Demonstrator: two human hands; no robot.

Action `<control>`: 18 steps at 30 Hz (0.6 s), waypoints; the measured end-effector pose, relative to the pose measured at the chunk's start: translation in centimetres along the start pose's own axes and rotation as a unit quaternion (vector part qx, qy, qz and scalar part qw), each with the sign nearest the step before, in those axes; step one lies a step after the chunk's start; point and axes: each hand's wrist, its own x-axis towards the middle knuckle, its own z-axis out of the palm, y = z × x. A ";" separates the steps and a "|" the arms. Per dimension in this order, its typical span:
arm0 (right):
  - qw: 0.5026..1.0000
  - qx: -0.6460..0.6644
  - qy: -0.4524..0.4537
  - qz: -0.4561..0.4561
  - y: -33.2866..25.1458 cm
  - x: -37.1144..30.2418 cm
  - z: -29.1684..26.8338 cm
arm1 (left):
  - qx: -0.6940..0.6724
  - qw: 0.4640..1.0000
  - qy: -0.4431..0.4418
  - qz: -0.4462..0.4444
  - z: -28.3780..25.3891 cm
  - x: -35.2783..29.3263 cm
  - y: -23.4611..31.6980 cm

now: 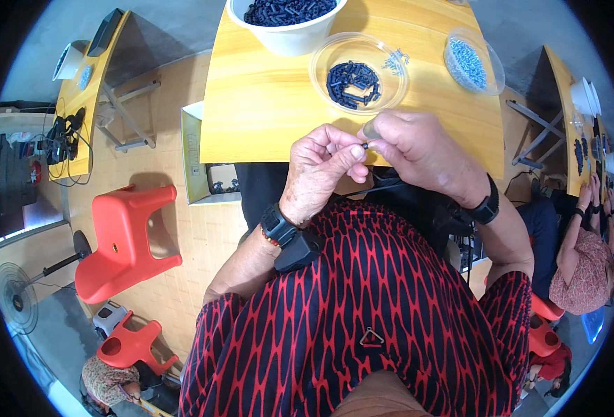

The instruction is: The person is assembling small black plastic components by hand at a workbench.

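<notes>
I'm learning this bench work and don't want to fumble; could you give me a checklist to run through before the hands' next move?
1. Left hand's grip closed on the small black piece: ok, thumb and finger pinch it.
2. Right hand's grip secure: cannot tell; it is close beside the piece, but fingers hide what it may hold.
3. Piece fully visible: not ok, fingertips cover most of it.
4. Shallow round clear plastic tub on the yellow wooden table: ok, black pieces inside.
5. Small pale-blue pieces apart from those black ones: ok, to their right.
</notes>
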 end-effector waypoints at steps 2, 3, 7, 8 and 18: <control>1.000 -0.012 -0.016 -0.002 -0.1 -0.1 -0.3 | 0.016 1.000 -0.020 0.000 0.0 -0.1 0.2; 0.999 -0.024 -0.032 -0.004 -0.2 -0.1 -0.4 | 0.016 1.000 -0.020 0.000 0.0 -0.1 0.2; 0.978 0.193 0.038 0.065 0.8 -0.6 1.0 | -0.024 1.000 -0.020 -0.003 0.0 0.0 0.3; 0.958 0.260 0.073 0.096 1.0 -0.8 1.5 | -0.038 0.999 -0.012 -0.008 0.0 0.0 0.3; 0.991 0.042 0.106 -0.076 0.6 -1.4 2.1 | -0.041 0.999 -0.013 -0.008 -0.3 0.0 -0.1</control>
